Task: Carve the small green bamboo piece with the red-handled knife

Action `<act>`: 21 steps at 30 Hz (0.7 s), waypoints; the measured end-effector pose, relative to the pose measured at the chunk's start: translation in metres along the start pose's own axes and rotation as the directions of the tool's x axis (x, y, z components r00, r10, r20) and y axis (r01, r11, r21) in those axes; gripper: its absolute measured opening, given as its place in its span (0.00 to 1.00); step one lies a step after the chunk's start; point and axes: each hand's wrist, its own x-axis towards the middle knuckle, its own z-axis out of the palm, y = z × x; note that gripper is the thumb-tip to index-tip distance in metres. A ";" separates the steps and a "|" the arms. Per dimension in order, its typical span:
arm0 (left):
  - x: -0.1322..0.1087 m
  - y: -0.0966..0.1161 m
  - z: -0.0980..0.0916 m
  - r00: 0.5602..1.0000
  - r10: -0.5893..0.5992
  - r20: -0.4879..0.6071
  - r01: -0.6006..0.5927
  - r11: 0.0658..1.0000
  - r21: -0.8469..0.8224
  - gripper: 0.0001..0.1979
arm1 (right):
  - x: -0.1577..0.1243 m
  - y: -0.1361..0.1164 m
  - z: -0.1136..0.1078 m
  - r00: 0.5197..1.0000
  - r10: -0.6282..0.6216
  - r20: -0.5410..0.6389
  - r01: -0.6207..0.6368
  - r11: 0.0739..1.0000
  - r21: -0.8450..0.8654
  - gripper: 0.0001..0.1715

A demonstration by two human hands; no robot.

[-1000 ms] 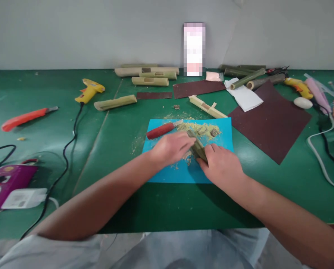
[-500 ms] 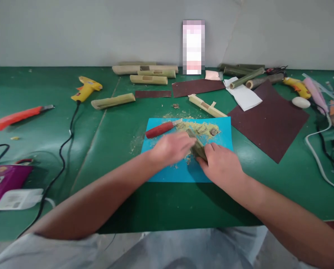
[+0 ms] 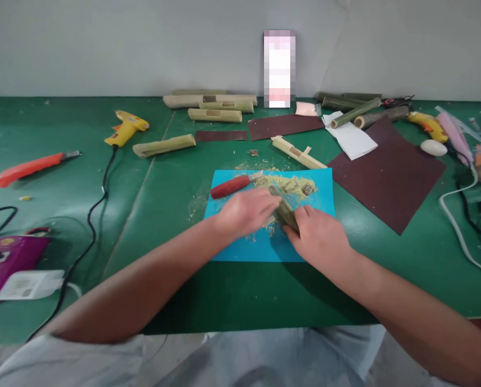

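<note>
A short green bamboo tube [image 3: 285, 210] slants above the blue sheet [image 3: 244, 251]. My right hand [image 3: 321, 231] is closed around its near end, thumb along the side. My left hand [image 3: 250, 210] is closed at the tube's far end, knuckles up; its fingers curl out of sight, so whatever they pinch is hidden. Just beyond that hand lies a red-handled carving knife [image 3: 231, 186], flat on the sheet. Pale shavings and dust [image 3: 292, 184] are heaped along the sheet's far part, with smaller crumbs beneath the hands.
Cut bamboo pieces [image 3: 215, 115] lie toward the wall, one [image 3: 299, 153] just past the sheet. On the left are a yellow glue gun [image 3: 126, 129], its cord, an orange cutter [image 3: 30, 169] and a purple power strip [image 3: 18, 263]. Brown sandpaper sheets [image 3: 393, 183] spread to the right.
My left hand looks less smeared and has barely shifted at the tube's end. My right hand and the bamboo tube hold the same place. The view has moved very slightly.
</note>
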 end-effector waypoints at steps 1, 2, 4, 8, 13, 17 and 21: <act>0.000 0.000 0.000 1.000 -0.012 -0.027 0.012 1.000 0.019 0.16 | 0.000 0.000 0.000 1.000 0.005 -0.001 -0.005 1.000 0.002 0.12; 0.001 0.000 -0.001 0.998 -0.038 -0.059 0.040 0.998 0.039 0.17 | 0.000 0.000 0.000 1.000 0.007 -0.001 -0.007 1.000 0.004 0.12; 0.001 0.001 -0.001 0.999 0.041 0.022 -0.042 0.999 0.024 0.17 | 0.000 0.000 0.000 1.000 0.005 0.010 -0.005 1.000 0.003 0.12; 0.000 0.001 0.000 0.998 0.057 -0.036 -0.056 0.998 0.032 0.17 | 0.000 0.000 0.000 1.000 0.007 0.014 -0.007 1.000 0.005 0.12; -0.001 0.001 0.001 0.996 0.059 0.066 -0.061 0.998 0.017 0.19 | 0.001 0.000 0.001 1.000 0.004 0.022 -0.004 1.000 0.000 0.13; -0.001 0.001 -0.002 0.998 -0.027 -0.059 0.031 0.997 0.070 0.18 | 0.000 0.000 0.001 1.000 0.007 0.008 -0.007 1.000 0.002 0.13; -0.001 0.003 -0.003 0.992 0.096 0.077 -0.098 0.995 0.030 0.17 | -0.002 0.000 0.001 1.000 -0.008 0.009 0.008 1.000 -0.004 0.12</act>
